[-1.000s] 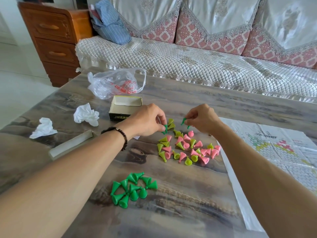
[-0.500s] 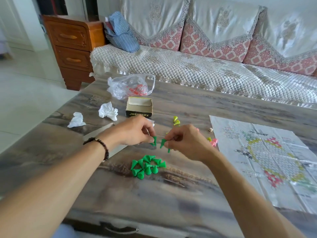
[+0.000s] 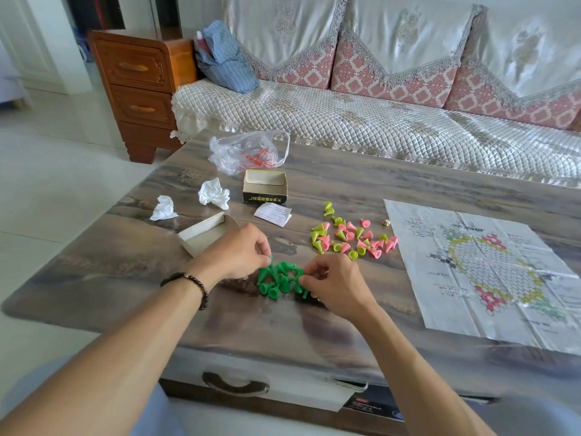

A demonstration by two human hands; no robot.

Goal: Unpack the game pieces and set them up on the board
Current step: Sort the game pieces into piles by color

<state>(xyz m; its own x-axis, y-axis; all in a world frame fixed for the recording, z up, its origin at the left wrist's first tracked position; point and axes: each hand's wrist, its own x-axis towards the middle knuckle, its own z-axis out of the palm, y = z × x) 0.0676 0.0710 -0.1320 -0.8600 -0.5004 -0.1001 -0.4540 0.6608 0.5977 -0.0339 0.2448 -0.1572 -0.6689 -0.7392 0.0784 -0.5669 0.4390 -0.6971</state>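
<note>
A cluster of dark green cone pieces (image 3: pixel 276 280) lies on the table between my two hands. My left hand (image 3: pixel 239 253) pinches a green piece at the cluster's upper left edge. My right hand (image 3: pixel 333 283) pinches a green piece at its right edge. Further back sits a mixed pile of pink and yellow-green cone pieces (image 3: pixel 353 236). The paper game board (image 3: pixel 490 272), printed with a hexagonal grid and coloured corners, lies flat on the right with no pieces on it. A small die (image 3: pixel 386 223) rests near the board's upper left corner.
An open game box (image 3: pixel 265 191), its lid (image 3: pixel 204 232), a folded paper slip (image 3: pixel 273 214), two crumpled tissues (image 3: pixel 213 194) and a plastic bag (image 3: pixel 248 151) lie on the table's left half. A sofa (image 3: pixel 377 121) stands behind the table; a wooden cabinet (image 3: pixel 141 89) is at the back left.
Both hands have carried green pieces from the mixed pile toward me and lowered them to the green cluster. The camera view has pulled back and shifted, showing more of the board.
</note>
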